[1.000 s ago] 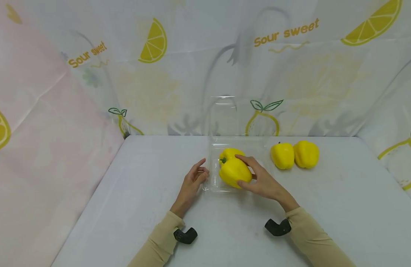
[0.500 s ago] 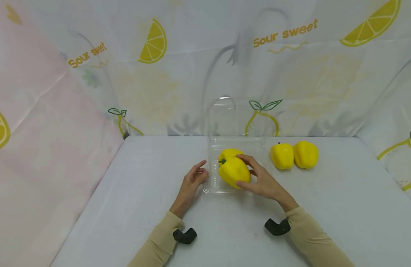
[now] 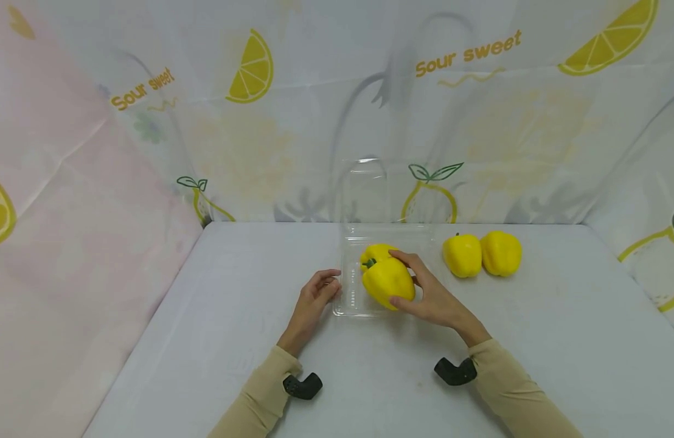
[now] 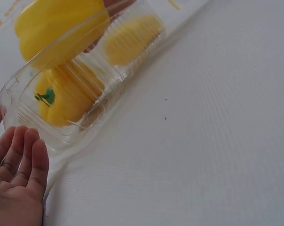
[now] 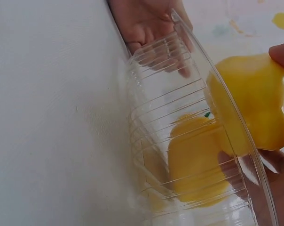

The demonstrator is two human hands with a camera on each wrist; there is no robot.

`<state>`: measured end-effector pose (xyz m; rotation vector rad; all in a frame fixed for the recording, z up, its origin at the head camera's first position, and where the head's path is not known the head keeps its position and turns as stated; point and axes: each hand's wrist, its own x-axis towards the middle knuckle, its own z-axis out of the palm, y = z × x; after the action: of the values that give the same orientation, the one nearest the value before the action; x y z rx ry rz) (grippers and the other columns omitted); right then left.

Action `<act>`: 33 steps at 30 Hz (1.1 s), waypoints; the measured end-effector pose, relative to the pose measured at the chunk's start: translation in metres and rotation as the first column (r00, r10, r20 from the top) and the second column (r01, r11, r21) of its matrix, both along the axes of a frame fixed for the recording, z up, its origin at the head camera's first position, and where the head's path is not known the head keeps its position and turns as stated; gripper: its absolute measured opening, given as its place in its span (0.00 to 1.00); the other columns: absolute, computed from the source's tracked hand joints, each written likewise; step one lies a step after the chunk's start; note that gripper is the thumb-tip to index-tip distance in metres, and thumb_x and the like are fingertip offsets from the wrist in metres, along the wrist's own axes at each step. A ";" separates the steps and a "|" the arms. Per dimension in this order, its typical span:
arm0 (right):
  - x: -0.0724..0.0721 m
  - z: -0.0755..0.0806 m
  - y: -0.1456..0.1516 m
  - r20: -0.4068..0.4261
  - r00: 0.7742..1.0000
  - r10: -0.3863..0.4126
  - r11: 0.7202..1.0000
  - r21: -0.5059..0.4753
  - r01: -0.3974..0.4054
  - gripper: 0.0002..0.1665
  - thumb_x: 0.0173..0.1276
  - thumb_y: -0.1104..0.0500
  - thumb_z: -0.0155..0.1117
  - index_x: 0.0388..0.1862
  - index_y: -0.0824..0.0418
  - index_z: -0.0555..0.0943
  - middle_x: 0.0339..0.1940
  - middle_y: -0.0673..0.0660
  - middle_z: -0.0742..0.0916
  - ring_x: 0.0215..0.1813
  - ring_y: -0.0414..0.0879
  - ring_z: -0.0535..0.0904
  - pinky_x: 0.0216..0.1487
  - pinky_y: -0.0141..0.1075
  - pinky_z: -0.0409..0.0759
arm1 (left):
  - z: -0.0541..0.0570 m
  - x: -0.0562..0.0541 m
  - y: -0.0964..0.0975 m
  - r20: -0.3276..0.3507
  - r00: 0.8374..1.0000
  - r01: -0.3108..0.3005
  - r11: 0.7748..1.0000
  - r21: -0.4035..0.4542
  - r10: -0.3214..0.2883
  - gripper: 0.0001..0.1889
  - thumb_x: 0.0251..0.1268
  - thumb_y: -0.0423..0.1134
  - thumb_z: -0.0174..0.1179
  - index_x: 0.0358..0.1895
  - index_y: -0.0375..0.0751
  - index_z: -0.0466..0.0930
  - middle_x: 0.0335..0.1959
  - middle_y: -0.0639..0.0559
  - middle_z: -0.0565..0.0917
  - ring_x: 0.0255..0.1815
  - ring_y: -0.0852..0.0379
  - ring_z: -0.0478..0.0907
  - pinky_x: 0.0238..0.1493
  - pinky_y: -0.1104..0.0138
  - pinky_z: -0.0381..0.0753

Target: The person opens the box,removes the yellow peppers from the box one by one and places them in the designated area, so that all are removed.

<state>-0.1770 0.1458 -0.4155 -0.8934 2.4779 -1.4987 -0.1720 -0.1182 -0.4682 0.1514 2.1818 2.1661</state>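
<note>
In the head view my right hand (image 3: pixel 437 299) grips a yellow bell pepper (image 3: pixel 389 283) with a green stem, thumb on the near side and fingers on the far side. It hangs over a lidded clear plastic container (image 3: pixel 345 307). Inside the container sits another yellow bell pepper (image 4: pixel 69 96), partly hidden from above by the held one. My left hand (image 3: pixel 312 301) is at the container's left side, fingertips at its wall, fingers loosely bent. The left wrist view shows those fingers (image 4: pixel 19 155) side by side against the clear plastic.
Two more yellow bell peppers, one nearer (image 3: pixel 462 255) and one farther right (image 3: pixel 502 253), stand side by side on the white table (image 3: pixel 233 292). The container's clear lid (image 3: pixel 364 188) stands raised at the back, before a lemon-printed cloth (image 3: pixel 304 134).
The held pepper has shifted slightly right and turned a little, its stem now facing more upward. My left index finger has lowered toward the container's wall. The container stays in place.
</note>
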 end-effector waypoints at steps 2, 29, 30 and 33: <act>0.000 0.001 0.000 0.002 1.000 -0.006 1.000 0.008 0.006 0.45 0.61 0.54 0.67 0.73 0.47 0.55 0.69 0.53 0.64 0.68 0.52 0.62 0.62 0.56 0.68 | 0.000 0.000 -0.001 0.008 1.000 0.003 1.000 -0.023 -0.003 0.17 0.69 0.37 0.54 0.57 0.34 0.72 0.40 0.48 0.77 0.38 0.61 0.75 0.43 0.75 0.77; -0.005 0.021 0.024 0.073 0.989 -0.128 0.990 -0.054 0.132 0.45 0.61 0.55 0.68 0.71 0.51 0.53 0.70 0.55 0.64 0.67 0.52 0.62 0.67 0.58 0.61 | -0.002 -0.002 -0.002 0.037 0.999 0.000 0.999 -0.043 0.002 0.13 0.71 0.38 0.52 0.52 0.36 0.75 0.43 0.41 0.78 0.39 0.60 0.75 0.45 0.74 0.77; -0.006 0.022 0.025 0.067 0.988 -0.138 0.989 -0.048 0.141 0.45 0.61 0.55 0.68 0.71 0.51 0.53 0.70 0.55 0.64 0.67 0.52 0.63 0.67 0.58 0.61 | -0.002 -0.002 -0.002 0.032 0.999 -0.001 0.999 -0.044 0.002 0.13 0.70 0.39 0.52 0.52 0.36 0.75 0.43 0.41 0.78 0.39 0.60 0.75 0.45 0.75 0.77; -0.007 0.024 0.030 0.057 0.983 -0.173 0.984 -0.024 0.174 0.46 0.61 0.54 0.68 0.71 0.52 0.53 0.70 0.56 0.65 0.67 0.53 0.63 0.66 0.58 0.63 | -0.002 -0.002 -0.001 0.026 1.000 0.005 0.999 -0.043 -0.003 0.13 0.71 0.39 0.52 0.52 0.36 0.74 0.42 0.40 0.77 0.38 0.60 0.74 0.45 0.75 0.77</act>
<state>-0.1843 0.1762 -0.3915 -0.6447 2.5579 -1.5913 -0.1739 -0.1195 -0.4703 0.1245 2.2104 2.1048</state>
